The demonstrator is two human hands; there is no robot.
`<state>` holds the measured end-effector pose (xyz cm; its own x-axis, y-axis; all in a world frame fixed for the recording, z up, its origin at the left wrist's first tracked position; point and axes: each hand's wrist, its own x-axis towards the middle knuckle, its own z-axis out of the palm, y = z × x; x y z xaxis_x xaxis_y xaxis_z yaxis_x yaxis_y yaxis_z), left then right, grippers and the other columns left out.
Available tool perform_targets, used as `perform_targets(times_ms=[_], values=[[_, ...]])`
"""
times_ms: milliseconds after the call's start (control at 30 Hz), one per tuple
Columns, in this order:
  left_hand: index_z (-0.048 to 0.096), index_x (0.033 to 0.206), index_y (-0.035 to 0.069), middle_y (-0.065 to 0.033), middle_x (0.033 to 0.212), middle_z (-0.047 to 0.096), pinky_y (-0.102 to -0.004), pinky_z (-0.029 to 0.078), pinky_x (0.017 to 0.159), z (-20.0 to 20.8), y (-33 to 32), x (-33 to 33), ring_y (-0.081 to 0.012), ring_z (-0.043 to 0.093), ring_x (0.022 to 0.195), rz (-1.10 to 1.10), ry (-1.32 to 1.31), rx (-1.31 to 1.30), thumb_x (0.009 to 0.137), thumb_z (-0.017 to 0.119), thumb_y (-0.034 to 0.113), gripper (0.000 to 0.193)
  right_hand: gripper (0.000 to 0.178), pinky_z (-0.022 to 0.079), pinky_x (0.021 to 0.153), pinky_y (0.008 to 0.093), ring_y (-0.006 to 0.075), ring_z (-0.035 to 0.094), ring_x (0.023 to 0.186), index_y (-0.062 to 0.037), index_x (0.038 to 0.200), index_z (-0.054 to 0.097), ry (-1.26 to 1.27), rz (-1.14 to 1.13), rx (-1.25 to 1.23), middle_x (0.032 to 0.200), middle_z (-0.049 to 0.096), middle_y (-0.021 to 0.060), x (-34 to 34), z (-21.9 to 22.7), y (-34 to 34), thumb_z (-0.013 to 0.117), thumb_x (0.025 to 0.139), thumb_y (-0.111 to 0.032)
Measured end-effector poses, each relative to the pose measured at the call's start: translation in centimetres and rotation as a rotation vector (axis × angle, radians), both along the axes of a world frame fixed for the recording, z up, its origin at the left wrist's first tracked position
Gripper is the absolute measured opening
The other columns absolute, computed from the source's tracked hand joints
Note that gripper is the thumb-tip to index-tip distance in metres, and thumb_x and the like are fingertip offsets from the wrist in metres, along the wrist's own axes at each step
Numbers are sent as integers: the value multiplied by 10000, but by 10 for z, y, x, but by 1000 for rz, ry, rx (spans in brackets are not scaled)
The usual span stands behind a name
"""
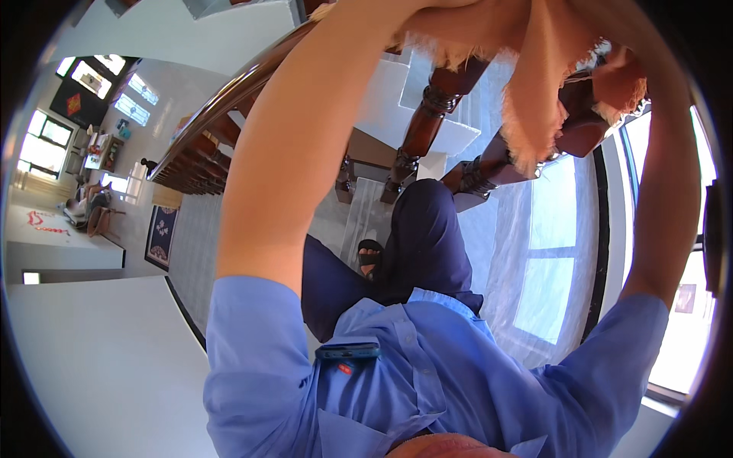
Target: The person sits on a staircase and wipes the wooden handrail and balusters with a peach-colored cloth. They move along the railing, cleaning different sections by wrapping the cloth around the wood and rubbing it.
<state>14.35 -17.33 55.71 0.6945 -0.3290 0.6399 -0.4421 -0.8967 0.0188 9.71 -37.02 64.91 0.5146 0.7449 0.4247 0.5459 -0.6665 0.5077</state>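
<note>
An orange-brown cloth (533,84) with fuzzy, frayed edges hangs over dark wooden stair balusters (427,122) at the top of the view. My left forearm (298,153) reaches up to the cloth's left end, and my right forearm (666,191) bends up to its right end. Both hands are at the upper edge, close to the cloth. Their fingers are cut off or hidden, so their grip does not show. One flap of cloth droops between my arms onto a thick turned post (496,164).
A glossy wooden handrail (229,91) curves down to the left. White steps (450,126) lie behind the balusters. Tall windows (672,328) stand at the right. A dark patterned rug (160,237) lies on the lower floor, with a seated person (95,204) beyond. A phone (347,351) sits in my shirt pocket.
</note>
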Motion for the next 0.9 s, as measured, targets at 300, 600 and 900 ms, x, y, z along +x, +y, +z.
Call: perform_targets(times_ms=[300, 600, 900], values=[[688, 1119, -2, -238, 1191, 699, -480, 502, 973, -106, 127, -73, -418, 642, 1119, -34, 148, -562, 1058, 386, 226, 384, 300, 588, 810, 461, 346, 754, 954, -59, 998, 810, 268, 253, -221, 1030, 774, 174, 8, -88, 144, 584, 907, -234], [693, 1152, -18, -151, 1105, 734, -323, 486, 903, -165, 190, -100, -230, 642, 975, 184, 181, -972, 1047, 492, 316, 404, 311, 541, 865, 450, 317, 737, 1022, -75, 1038, 812, 325, 411, -169, 1071, 776, 157, -6, -120, 181, 585, 942, -267], [701, 1003, -10, -124, 893, 683, -343, 508, 829, -154, 54, -113, -223, 647, 841, 656, -482, -957, 1001, 613, 197, 225, 292, 485, 843, 459, 357, 647, 964, 9, 950, 703, -71, 828, 365, 979, 685, 168, 8, -127, 92, 591, 945, -261]])
